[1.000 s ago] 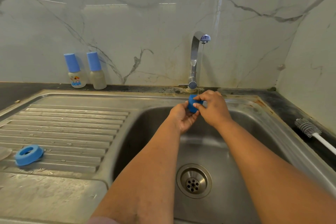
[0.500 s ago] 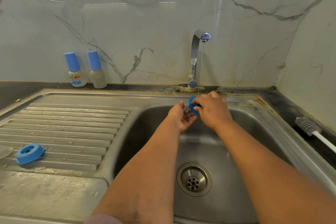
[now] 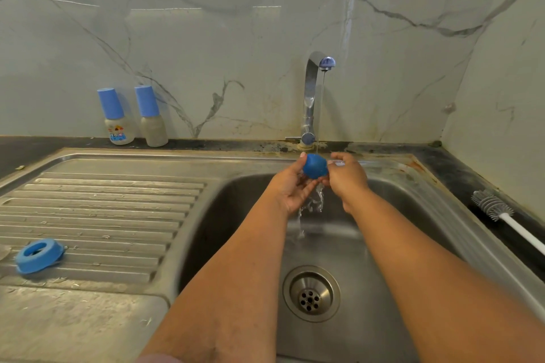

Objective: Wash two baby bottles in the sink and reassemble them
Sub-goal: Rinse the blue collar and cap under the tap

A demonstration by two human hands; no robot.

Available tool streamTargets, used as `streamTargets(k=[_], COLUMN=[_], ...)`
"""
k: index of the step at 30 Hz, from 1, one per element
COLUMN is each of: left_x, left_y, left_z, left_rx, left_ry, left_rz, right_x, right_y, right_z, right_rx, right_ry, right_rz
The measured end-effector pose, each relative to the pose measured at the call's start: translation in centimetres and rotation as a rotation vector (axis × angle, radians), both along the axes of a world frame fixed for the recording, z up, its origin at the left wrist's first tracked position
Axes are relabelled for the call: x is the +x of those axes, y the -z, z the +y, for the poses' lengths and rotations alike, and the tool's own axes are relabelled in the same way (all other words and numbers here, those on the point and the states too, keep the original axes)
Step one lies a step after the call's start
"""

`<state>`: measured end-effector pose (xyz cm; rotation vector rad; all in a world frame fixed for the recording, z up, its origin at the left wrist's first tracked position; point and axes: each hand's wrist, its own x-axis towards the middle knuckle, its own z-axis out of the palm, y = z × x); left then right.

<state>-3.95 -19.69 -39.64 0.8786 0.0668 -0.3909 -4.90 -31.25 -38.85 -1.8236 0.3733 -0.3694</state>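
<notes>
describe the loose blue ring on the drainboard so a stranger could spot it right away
Start at the steel sink and look left of the basin, to the ridged drainboard. Near its front left edge lies the blue ring, flat with an open hole through its middle. The bottles against the wall wear tall closed blue caps instead.
</notes>
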Motion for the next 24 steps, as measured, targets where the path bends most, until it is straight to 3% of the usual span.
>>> streamTargets(k=[3,8,12,15,18,21,24], left_x=[0.1,0.0,0.8,0.6,-0.2,-0.3,-0.5], left_y=[-0.5,0.0,0.2,0.0,-0.5,-0.7,-0.3], left_z=[-0.4,-0.9,-0.3,-0.2,-0.4,-0.1,-0.2], left_rx=[0.053,0.178,0.231,0.209,0.168,0.056,0.163], left_ry=[-0.031,-0.141,-0.217,-0.183,-0.083,-0.118,-0.121], left_rz=[-0.05,-0.051,-0.027,-0.006,0.017,0.054,0.049], right_x=[-0.5,-1.3,-1.2,-0.8,-0.4,-0.4,0.3], right_y=[-0.6,-0.7,-0.5,-0.4,-0.1,-0.6,-2.0], right_z=[-0.7,-0.2,0.0,0.3,0.5,0.3,-1.2], right_rx=[-0.426,-0.585,-0.456,-0.218,-0.022,0.123,0.111], right_ry=[-0.097,-0.302,-0.197,-0.175,-0.151,-0.161,-0.139], right_rz=[-0.171,-0.163,-0.09,0.049,0.038,0.028,-0.02])
